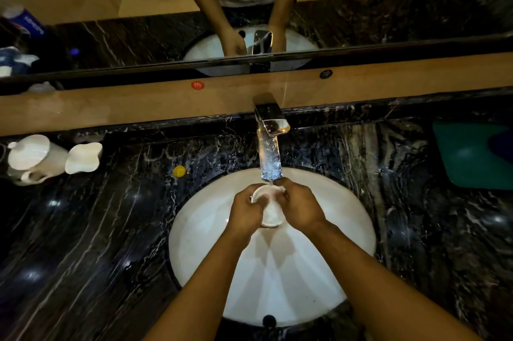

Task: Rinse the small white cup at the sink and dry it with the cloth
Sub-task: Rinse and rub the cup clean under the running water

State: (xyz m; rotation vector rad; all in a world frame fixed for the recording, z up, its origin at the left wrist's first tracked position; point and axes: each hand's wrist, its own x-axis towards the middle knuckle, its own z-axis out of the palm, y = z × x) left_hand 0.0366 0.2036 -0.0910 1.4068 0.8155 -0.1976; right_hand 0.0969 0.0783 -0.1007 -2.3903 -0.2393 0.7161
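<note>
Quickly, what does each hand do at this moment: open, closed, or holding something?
Left hand: closed on the small white cup, under the faucet.
Right hand: also on the cup, fingers at its rim.

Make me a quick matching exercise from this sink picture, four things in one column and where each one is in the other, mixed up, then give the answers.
Things:
1. small white cup
2. teal cloth
3. yellow cap
4. white pitcher

Places:
A. counter, far left
B. counter, far right
C. held in both hands under the tap
D. counter, just left of the basin's rim

Pairs: 1-C, 2-B, 3-D, 4-A
</note>
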